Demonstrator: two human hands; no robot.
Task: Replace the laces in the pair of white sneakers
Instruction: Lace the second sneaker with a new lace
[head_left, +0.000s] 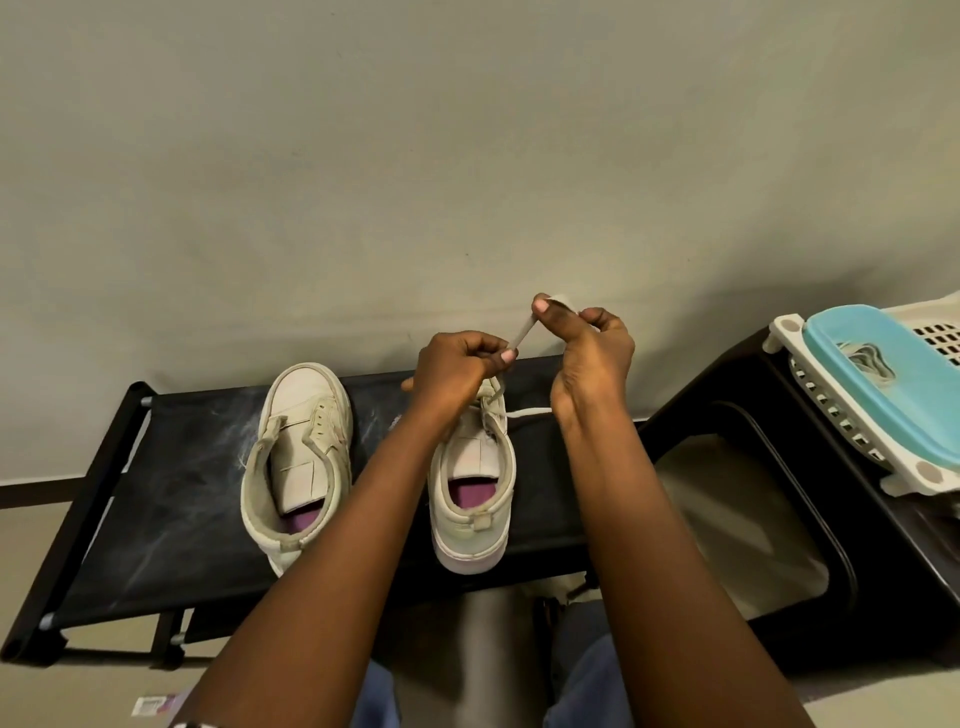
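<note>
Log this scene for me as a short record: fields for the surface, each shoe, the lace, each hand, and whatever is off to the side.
surface: black rack against the wall
left sneaker: upright on the rack, eyelets empty, no lace seen
right sneaker: upright on the rack, lace in its front eyelets
lace: runs straight between both hands; a loose part lies on the rack right of the shoe
left hand: pinches the lace
right hand: pinches the lace higher up
side: white basket under a blue lid
</note>
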